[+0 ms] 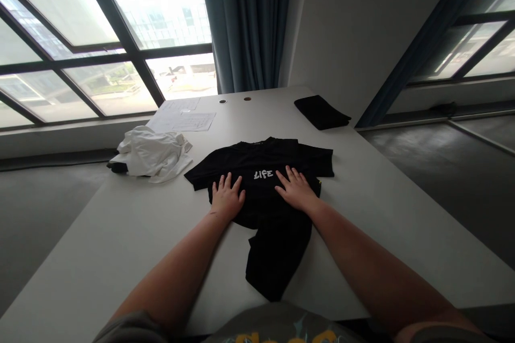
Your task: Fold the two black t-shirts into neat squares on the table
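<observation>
A black T-shirt (257,198) with white lettering across its chest lies front up on the white table (161,241). Its neckline points away from me and both short sleeves are spread to the sides. The lower part is bunched, with a dark fold of cloth trailing toward my body. My left hand (227,196) rests flat on the shirt's left side, fingers spread. On the other side of the lettering, my right hand (296,188) also presses flat with its fingers apart. Neither hand grips the cloth.
A crumpled white garment (155,153) lies at the table's left edge, with something dark under it. Printed papers (195,121) are at the far left. A folded black cloth (322,111) sits at the back right. Beyond the table are windows and a blue curtain (247,21).
</observation>
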A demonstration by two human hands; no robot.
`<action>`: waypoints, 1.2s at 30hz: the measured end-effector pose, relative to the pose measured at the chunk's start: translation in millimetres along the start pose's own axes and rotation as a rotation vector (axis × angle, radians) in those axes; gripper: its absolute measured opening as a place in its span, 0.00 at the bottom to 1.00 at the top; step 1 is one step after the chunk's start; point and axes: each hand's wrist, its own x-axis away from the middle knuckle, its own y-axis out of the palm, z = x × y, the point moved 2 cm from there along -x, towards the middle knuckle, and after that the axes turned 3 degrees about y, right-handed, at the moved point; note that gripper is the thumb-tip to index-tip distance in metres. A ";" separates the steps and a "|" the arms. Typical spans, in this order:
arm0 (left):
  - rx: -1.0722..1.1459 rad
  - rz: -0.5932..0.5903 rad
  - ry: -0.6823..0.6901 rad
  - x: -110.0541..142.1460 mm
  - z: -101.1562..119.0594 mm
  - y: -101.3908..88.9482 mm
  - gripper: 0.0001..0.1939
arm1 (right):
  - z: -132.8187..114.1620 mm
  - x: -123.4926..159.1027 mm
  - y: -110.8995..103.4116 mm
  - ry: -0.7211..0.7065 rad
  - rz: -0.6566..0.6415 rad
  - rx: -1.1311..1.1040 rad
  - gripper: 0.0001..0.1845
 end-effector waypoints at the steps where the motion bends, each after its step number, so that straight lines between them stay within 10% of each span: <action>1: -0.003 -0.003 -0.001 -0.2 0.0 0.2 0.31 | 0.2 -0.2 0.2 -0.001 0.000 0.000 0.38; 28: -0.072 -0.349 -0.185 -47.9 29.6 -9.3 0.44 | 1.5 -19.6 -6.0 0.041 -0.006 0.034 0.40; 36: -0.023 -0.057 -0.219 -65.3 27.6 -1.2 0.39 | 2.5 -31.6 -9.5 0.069 -0.007 0.043 0.40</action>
